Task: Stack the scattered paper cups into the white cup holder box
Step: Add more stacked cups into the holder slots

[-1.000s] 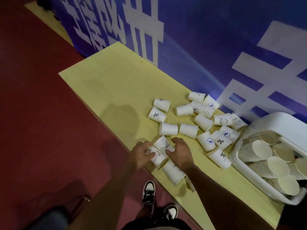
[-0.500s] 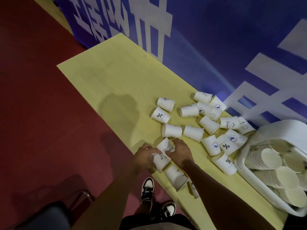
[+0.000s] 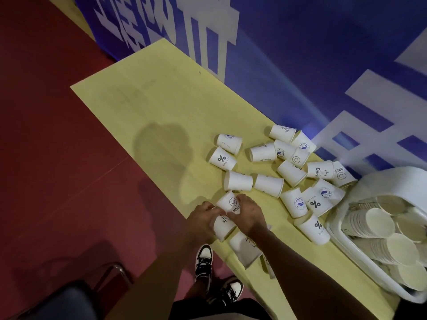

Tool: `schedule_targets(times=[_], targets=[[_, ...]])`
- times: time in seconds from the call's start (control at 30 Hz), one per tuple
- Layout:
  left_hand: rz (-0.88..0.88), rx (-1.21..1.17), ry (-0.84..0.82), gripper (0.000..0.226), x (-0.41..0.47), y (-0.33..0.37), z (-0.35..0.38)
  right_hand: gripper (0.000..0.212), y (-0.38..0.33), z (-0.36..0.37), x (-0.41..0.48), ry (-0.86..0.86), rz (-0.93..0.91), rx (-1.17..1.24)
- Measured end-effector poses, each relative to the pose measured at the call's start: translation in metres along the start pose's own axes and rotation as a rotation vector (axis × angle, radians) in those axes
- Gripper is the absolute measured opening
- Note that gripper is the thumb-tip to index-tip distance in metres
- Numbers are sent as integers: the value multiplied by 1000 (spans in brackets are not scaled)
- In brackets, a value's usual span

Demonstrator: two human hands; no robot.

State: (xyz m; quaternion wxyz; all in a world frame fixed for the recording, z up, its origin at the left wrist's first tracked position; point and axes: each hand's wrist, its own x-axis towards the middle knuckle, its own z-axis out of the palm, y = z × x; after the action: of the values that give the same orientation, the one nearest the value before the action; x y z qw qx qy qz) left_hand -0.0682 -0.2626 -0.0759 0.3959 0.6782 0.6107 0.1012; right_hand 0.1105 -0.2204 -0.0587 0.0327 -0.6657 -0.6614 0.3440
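Several white paper cups lie on their sides on the yellow table (image 3: pixel 147 93). My right hand (image 3: pixel 248 215) grips a cup printed HELLO (image 3: pixel 228 203) at the table's near edge. My left hand (image 3: pixel 202 219) holds another cup (image 3: pixel 223 227) just below it, and the two cups touch mouth to base. Another cup (image 3: pixel 245 248) lies under my right forearm. The white cup holder box (image 3: pixel 367 185) sits at the right end of the table, holding several lying stacks of cups (image 3: pixel 379 222).
A loose cluster of cups (image 3: pixel 291 172) spreads between my hands and the box. A blue banner wall (image 3: pixel 300 54) runs along the table's far side. Red floor (image 3: pixel 46 158) lies to the left, a dark chair (image 3: pixel 69 296) at bottom left, my shoes (image 3: pixel 204 262) below the table edge.
Both hands have closed in on the two cups at the near edge and brought them together. The camera view has shifted slightly to the left.
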Motion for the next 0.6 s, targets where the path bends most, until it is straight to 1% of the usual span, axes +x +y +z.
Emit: schedule_targets(times=[0.1, 0.3, 0.4, 0.5, 0.53, 0.6], targets=[[-2, -7, 12, 61, 0, 1, -4, 58, -2, -5, -1, 50, -8, 40], [14, 126, -27, 54, 9, -2, -12, 60, 4, -17, -5, 112, 17, 118], [-4, 102, -64, 61, 15, 0, -19, 60, 6, -25, -11, 163, 42, 156], [4, 64, -48, 72, 24, 10, -29, 58, 9, -38, -14, 249, 116, 224], [14, 50, -42, 73, 27, 14, -32, 58, 10, -43, -16, 274, 140, 241], [27, 14, -46, 68, 35, 22, -38, 59, 13, -54, -18, 317, 178, 264]])
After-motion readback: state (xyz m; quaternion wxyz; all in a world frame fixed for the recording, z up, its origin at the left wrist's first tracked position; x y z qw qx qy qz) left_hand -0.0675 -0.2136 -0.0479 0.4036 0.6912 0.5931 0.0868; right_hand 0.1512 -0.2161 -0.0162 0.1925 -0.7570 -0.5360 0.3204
